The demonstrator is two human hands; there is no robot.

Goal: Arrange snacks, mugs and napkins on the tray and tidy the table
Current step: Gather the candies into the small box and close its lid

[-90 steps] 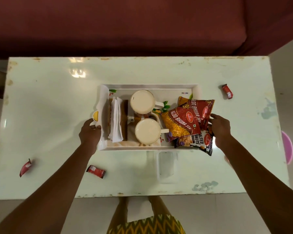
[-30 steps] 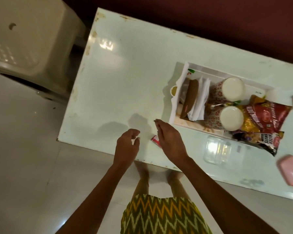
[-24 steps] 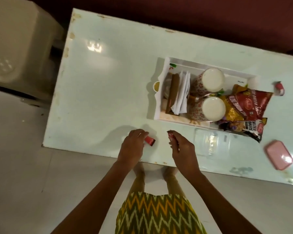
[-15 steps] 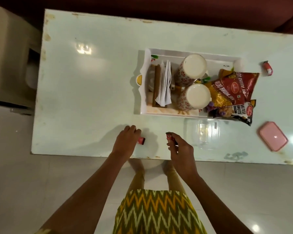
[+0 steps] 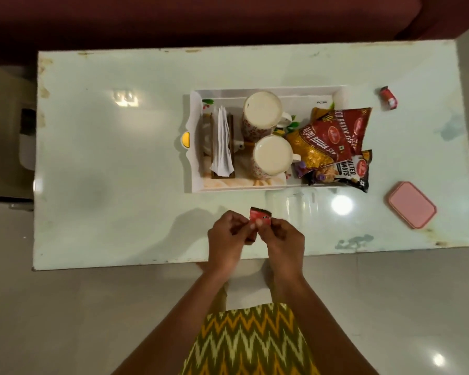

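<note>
A white tray (image 5: 260,188) sits mid-table. It holds white napkins (image 5: 222,142) in a wooden holder, two cream mugs (image 5: 262,110) (image 5: 273,155) and red snack packets (image 5: 333,136), which overhang its right end. Close to the table's front edge my left hand (image 5: 226,236) and my right hand (image 5: 280,238) meet, both pinching small red wrappers (image 5: 260,217) between their fingertips. Another red wrapper (image 5: 389,97) lies at the far right of the table.
A pink lid (image 5: 412,208) lies near the table's right front corner. A clear plastic container (image 5: 298,209) stands just in front of the tray. A maroon sofa (image 5: 201,20) runs behind the table, and a beige stool (image 5: 3,125) stands at its left.
Both hands left the tray's ends, went to the table's front left, and each picked up a red wrapper. They have since come together in front of the tray.
</note>
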